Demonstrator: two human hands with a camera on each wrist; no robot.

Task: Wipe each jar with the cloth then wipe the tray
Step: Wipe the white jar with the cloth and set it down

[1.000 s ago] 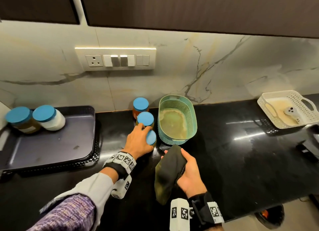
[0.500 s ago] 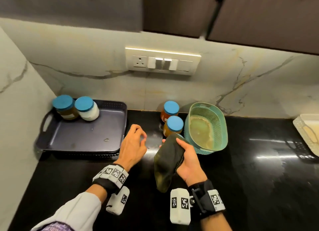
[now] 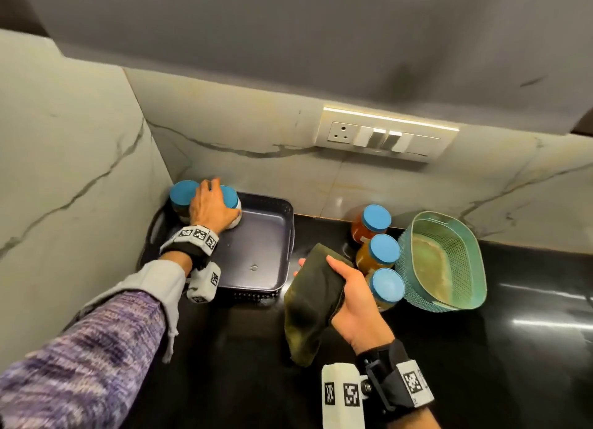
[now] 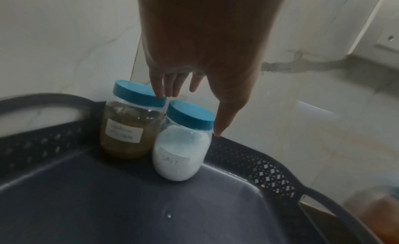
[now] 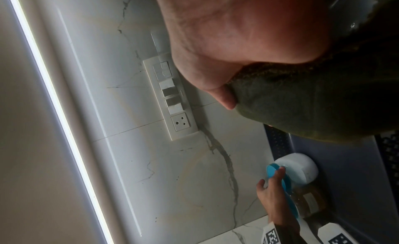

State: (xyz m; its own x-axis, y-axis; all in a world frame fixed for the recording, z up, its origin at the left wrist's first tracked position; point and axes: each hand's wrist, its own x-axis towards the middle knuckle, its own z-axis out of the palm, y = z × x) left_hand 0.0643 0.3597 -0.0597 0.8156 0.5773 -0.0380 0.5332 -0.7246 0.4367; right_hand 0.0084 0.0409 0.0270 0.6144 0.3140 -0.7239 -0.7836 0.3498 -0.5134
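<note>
Salt jar (image 4: 182, 150), blue lid, white grains filling most of it, label reading SALT; stands upright in the tray's (image 3: 263, 252) far-left corner, at about 10 o'clock on the counter (image 3: 224, 364) in the head view. Touching it on the left, a second jar (image 4: 127, 128) with brownish contents, label unreadable.

Left hand (image 3: 211, 205) above both lids, fingers spread and pointing down; fingertips (image 4: 161, 92) at the brown jar's lid, thumb down beside the salt jar's right shoulder. Not clamped on either jar; contact with the salt jar cannot be told.

Tray dark, with lattice walls and a handle; a small speck on its bare floor.

Right hand (image 3: 353, 297) at 6 o'clock, thumb and fingers clamped on a folded dark green cloth (image 3: 309, 303) that hangs down above the counter.

At 2 o'clock of the cloth, three more blue-lidded jars (image 3: 380, 252) in a row on the counter: reddish contents in the far one, amber in the middle one. Just right of them, a teal mesh basket (image 3: 414, 255) with a pale pad in the bottom.

Switch panel (image 3: 385, 136) on the marble wall at 12 o'clock.
</note>
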